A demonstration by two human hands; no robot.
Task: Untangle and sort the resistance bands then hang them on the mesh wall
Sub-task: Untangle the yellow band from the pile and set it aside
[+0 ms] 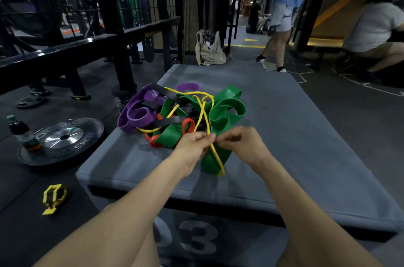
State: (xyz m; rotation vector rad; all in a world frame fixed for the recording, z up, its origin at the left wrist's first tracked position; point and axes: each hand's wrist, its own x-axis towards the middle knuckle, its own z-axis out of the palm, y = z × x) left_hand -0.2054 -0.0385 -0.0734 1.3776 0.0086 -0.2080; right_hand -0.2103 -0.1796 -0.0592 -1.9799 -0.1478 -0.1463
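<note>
At 6 o'clock of the tangled pile [181, 113], both hands, left [192, 146] and right [240, 144], pinch the yellow band [216, 157]; nothing sorted or hung yet on mesh wall [188, 4].

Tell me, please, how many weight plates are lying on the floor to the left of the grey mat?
2. A large weight plate lies beside the mat's left edge with a bottle standing on it; a small plate lies further back, near the rack feet. Others may be hidden.
</note>
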